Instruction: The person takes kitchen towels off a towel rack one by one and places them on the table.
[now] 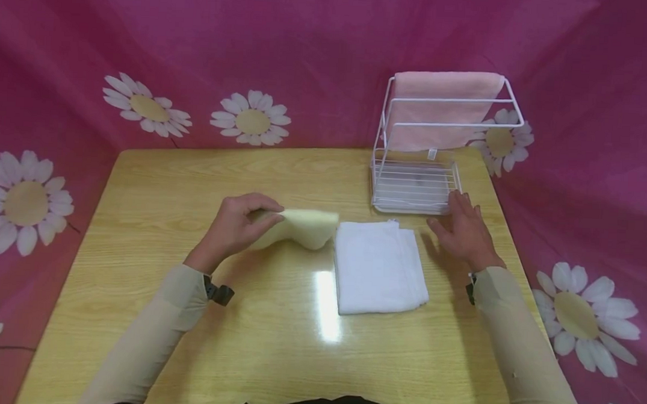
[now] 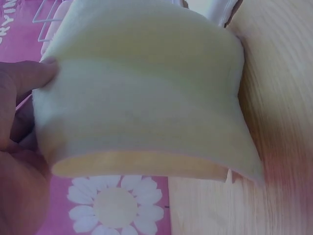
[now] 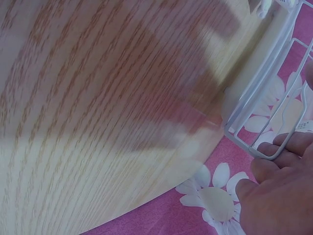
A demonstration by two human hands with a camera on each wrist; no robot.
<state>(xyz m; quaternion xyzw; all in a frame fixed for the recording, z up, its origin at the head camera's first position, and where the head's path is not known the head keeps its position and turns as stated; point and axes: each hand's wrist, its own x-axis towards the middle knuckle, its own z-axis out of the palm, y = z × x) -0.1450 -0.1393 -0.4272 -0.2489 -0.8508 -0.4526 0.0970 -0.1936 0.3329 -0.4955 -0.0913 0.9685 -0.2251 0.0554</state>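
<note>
Pale yellow cloth (image 1: 308, 225), bent over in a loose fold, is raised at the middle of the scene, just left of the folded white cloth (image 1: 377, 267). Around everything runs a magenta backdrop (image 1: 319, 57) printed with large white daisies (image 1: 251, 120). Next in size is the light wood-grain counter (image 1: 222, 167), its glossy top throwing back a bright patch of light near the white cloth. Toward its far right corner stands a white wire rack (image 1: 459, 125), with rails above and a wire shelf over a shallow tray below. Two beige sleeves (image 1: 529, 343) come in from the near side. On the rack's upper part a pink cloth (image 1: 442, 89) is draped, while the white cloth lies flat in front of the rack. Both hands are well apart: the left hand (image 1: 233, 222) pinches the yellow cloth at one edge between thumb and fingers, and in the left wrist view the cloth curves away into an open loop. The right hand (image 1: 465, 229) has its fingers extended and thumb apart, fingertips at the rack's wire frame; I cannot tell how firmly they touch it. A small dark device (image 1: 219, 292) sits at each wrist. Smallest is a white label (image 1: 432, 154) at the pink cloth's lower edge
</note>
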